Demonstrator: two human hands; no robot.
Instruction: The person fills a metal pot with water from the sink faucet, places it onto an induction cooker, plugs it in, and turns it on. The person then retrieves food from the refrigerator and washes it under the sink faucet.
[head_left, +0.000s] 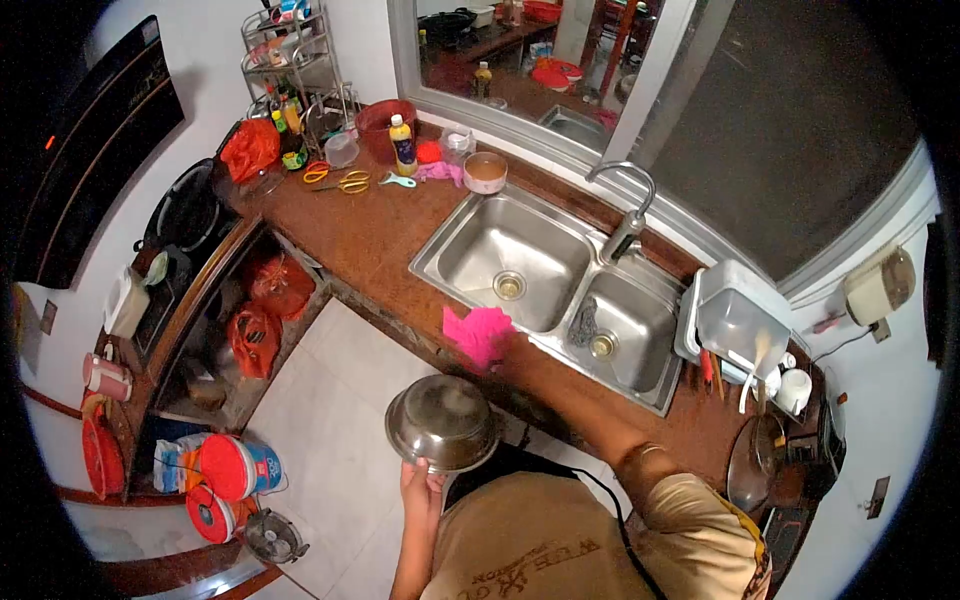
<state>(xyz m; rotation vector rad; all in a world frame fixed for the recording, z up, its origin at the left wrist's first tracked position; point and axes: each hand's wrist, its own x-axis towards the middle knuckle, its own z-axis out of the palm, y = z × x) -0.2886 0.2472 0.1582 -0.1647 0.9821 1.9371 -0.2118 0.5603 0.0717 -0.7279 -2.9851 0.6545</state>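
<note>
My left hand [421, 482] grips the rim of a steel bowl [441, 423], fingers curled on its edge. The bowl is held out in front of my body with its rounded underside turned up. My right hand [508, 357] is closed on a bright pink cloth [476, 335] at the front edge of the brown counter [375, 235]. The cloth hides part of the fingers. Just beyond it is the double-basin steel sink [535, 240], with a dark scrubber [583, 322] in the smaller right basin.
A curved faucet [632, 215] rises behind the sink. A bowl of brownish liquid [486, 173], a yellow bottle [402, 145] and scissors [352, 182] sit on the back counter. A dish rack [735, 318] stands at the right. Red-lidded buckets [228, 467] are on the left.
</note>
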